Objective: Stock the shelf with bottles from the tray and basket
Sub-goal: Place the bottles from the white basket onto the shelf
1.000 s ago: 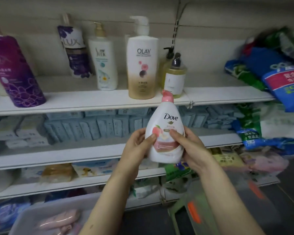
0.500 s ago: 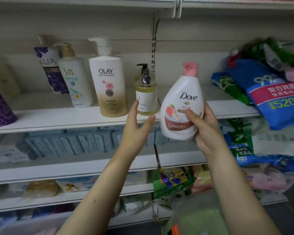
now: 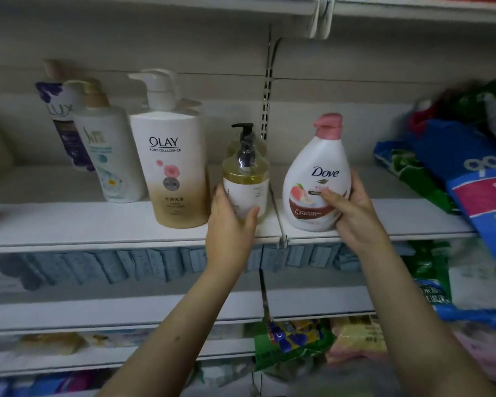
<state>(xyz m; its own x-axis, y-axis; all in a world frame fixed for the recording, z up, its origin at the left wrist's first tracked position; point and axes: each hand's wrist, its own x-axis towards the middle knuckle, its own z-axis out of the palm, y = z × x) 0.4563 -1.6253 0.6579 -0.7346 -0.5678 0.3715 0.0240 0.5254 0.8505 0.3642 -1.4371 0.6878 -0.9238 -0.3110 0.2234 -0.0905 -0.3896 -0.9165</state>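
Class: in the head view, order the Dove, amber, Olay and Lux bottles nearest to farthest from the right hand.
1. Dove bottle: held in the right hand.
2. Amber bottle: just left, in the left hand.
3. Olay bottle: further left.
4. Lux bottle: far left, behind.

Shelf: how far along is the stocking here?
Done: the Olay bottle and two to its left stand on the shelf. In hand: the right hand grips the Dove bottle, base on the shelf; the left hand grips the amber bottle. Left: letting go; remaining stock is not in view.

White Dove bottle [image 3: 317, 179] has pink cap; Olay bottle [image 3: 174, 167] white-gold.
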